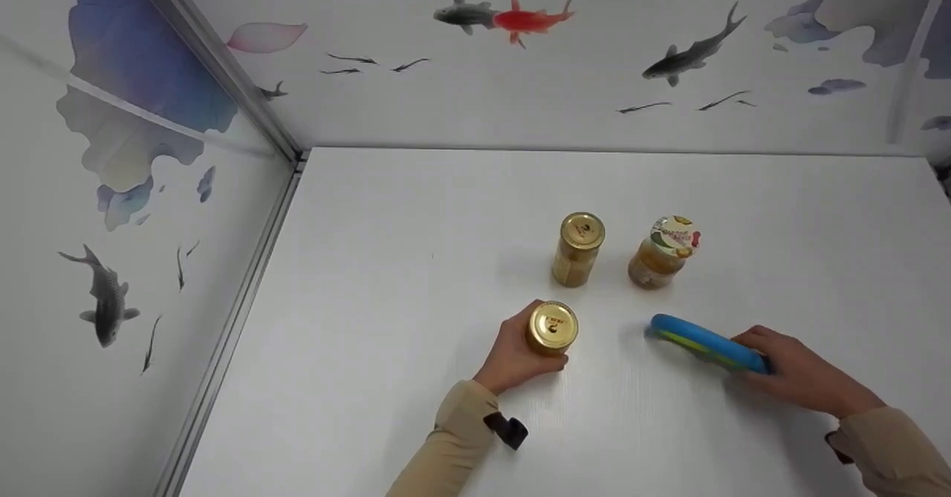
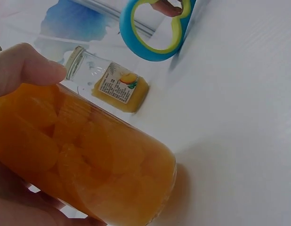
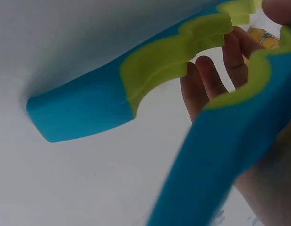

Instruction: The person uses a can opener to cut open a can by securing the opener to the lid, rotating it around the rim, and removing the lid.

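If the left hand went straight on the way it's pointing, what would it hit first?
The left hand, with its jar of orange-coloured fruit, would probably meet the other gold-lidded jar first; depth is hard to judge from above.

The head view looks forward and down from high over the white rectangular desk (image 1: 386,259), farthest from everything, with the white fish-printed wall (image 1: 475,111) at twelve o'clock. The left-wrist view, rolled sideways, sits close to an orange-fruit-filled glass jar (image 2: 103,150) at eight o'clock, and faces across the desk. The right-wrist view looks from very near at a blue-and-lime looped tool (image 3: 79,115), which all three views share.
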Action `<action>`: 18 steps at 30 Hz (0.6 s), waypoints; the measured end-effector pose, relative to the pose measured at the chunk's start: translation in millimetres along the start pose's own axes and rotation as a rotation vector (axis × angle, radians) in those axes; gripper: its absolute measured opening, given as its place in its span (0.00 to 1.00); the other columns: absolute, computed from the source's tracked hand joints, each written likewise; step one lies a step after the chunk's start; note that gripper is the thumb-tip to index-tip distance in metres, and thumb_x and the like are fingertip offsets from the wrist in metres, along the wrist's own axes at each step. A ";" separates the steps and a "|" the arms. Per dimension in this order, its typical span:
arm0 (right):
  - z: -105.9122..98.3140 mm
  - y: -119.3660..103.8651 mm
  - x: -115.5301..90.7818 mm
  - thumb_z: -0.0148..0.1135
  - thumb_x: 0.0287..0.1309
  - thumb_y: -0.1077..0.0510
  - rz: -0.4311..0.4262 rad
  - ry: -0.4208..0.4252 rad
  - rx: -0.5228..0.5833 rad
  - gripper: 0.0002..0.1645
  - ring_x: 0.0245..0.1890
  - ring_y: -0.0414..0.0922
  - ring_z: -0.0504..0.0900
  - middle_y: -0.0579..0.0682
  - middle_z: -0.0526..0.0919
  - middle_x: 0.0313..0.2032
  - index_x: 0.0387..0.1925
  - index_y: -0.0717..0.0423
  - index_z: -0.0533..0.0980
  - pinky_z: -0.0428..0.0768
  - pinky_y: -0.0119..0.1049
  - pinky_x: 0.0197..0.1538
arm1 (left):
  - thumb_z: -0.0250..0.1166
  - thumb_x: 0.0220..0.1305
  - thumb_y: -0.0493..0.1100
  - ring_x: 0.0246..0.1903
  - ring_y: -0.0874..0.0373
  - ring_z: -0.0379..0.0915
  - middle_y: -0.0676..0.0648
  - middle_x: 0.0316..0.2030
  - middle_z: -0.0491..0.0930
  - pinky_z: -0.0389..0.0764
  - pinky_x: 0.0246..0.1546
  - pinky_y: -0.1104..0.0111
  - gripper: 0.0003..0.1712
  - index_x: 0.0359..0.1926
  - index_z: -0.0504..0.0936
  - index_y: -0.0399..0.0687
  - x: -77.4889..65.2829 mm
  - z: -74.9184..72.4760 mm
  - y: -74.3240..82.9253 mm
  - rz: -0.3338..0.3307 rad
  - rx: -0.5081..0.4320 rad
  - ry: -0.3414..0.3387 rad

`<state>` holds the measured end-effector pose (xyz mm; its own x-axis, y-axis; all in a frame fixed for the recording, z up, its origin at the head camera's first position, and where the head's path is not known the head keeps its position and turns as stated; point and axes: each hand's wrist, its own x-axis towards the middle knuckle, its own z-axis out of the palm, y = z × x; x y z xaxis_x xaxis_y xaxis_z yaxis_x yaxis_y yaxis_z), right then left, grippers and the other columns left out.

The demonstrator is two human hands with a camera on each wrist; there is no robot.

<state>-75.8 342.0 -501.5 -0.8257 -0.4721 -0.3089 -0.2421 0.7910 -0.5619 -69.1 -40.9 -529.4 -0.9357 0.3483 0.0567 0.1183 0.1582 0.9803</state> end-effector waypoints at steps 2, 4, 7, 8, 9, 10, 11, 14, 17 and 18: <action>-1.8 0.3 -0.4 0.64 0.53 0.65 0.021 -0.004 -0.008 0.19 0.38 0.46 0.73 0.51 0.76 0.41 0.47 0.69 0.76 0.76 0.43 0.40 | 0.73 0.42 0.29 0.53 0.62 0.72 0.56 0.49 0.78 0.69 0.58 0.64 0.34 0.54 0.75 0.47 -0.2 0.0 -0.1 0.001 -0.005 0.002; -3.5 0.4 0.4 0.63 0.53 0.65 0.042 -0.009 -0.003 0.20 0.39 0.47 0.73 0.52 0.76 0.42 0.48 0.70 0.75 0.77 0.44 0.41 | 0.73 0.42 0.29 0.53 0.62 0.72 0.56 0.49 0.78 0.69 0.58 0.64 0.34 0.54 0.75 0.47 0.0 -0.2 -0.5 0.004 -0.009 0.004; -6.2 0.6 1.5 0.62 0.54 0.64 0.055 0.004 0.008 0.19 0.40 0.48 0.73 0.52 0.76 0.42 0.48 0.69 0.75 0.77 0.47 0.43 | 0.73 0.42 0.28 0.52 0.62 0.72 0.56 0.48 0.78 0.69 0.58 0.64 0.34 0.54 0.75 0.48 0.2 -0.5 0.4 0.004 -0.010 0.006; -7.4 1.5 1.8 0.63 0.55 0.64 0.064 0.007 0.012 0.20 0.40 0.49 0.73 0.52 0.76 0.42 0.49 0.69 0.75 0.77 0.48 0.44 | 0.73 0.43 0.28 0.52 0.62 0.72 0.56 0.48 0.79 0.69 0.58 0.64 0.34 0.54 0.75 0.48 0.3 -0.7 0.6 0.004 -0.010 0.006; -8.3 2.3 2.2 0.63 0.55 0.63 0.070 0.016 0.012 0.20 0.40 0.49 0.73 0.53 0.76 0.42 0.49 0.69 0.74 0.77 0.50 0.44 | 0.73 0.43 0.28 0.52 0.62 0.72 0.56 0.48 0.79 0.69 0.58 0.64 0.34 0.54 0.75 0.48 0.3 -0.8 0.7 0.003 -0.008 0.006; -9.4 3.2 2.4 0.63 0.56 0.63 0.068 0.029 0.013 0.20 0.40 0.49 0.73 0.53 0.77 0.42 0.49 0.69 0.74 0.77 0.50 0.44 | 0.73 0.42 0.28 0.52 0.62 0.72 0.56 0.48 0.79 0.69 0.58 0.64 0.34 0.54 0.75 0.48 0.2 -1.1 0.9 0.001 -0.011 0.006; -10.7 4.0 2.5 0.64 0.57 0.62 0.073 0.041 0.015 0.20 0.40 0.49 0.74 0.53 0.77 0.42 0.49 0.69 0.74 0.77 0.50 0.43 | 0.73 0.42 0.28 0.52 0.62 0.72 0.56 0.48 0.78 0.69 0.58 0.64 0.34 0.54 0.75 0.48 -0.1 -1.4 1.3 0.000 -0.013 0.004; -15.0 6.9 3.5 0.62 0.59 0.61 0.091 0.071 0.022 0.20 0.40 0.50 0.74 0.55 0.78 0.42 0.50 0.69 0.73 0.76 0.49 0.42 | 0.73 0.43 0.29 0.52 0.62 0.72 0.56 0.49 0.78 0.69 0.58 0.64 0.34 0.54 0.75 0.48 -0.7 -2.5 0.7 0.001 -0.019 0.002; -18.2 7.3 6.4 0.59 0.59 0.61 0.118 0.092 -0.019 0.22 0.40 0.52 0.74 0.59 0.77 0.44 0.51 0.72 0.72 0.77 0.53 0.44 | 0.73 0.43 0.29 0.53 0.62 0.72 0.56 0.49 0.78 0.69 0.58 0.64 0.35 0.55 0.75 0.47 -1.7 -3.5 -0.2 -0.005 -0.023 0.004; -18.9 7.1 7.7 0.59 0.59 0.61 0.125 0.098 -0.045 0.23 0.40 0.54 0.74 0.61 0.76 0.44 0.52 0.73 0.71 0.77 0.56 0.44 | 0.73 0.43 0.29 0.53 0.62 0.72 0.56 0.49 0.78 0.69 0.58 0.64 0.35 0.55 0.75 0.47 -1.9 -3.8 -0.3 -0.007 -0.025 0.005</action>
<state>-93.4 351.3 -493.5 -0.8962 -0.3300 -0.2967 -0.1549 0.8592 -0.4877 -68.6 -45.2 -529.1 -0.9380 0.3429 0.0508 0.1035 0.1372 0.9851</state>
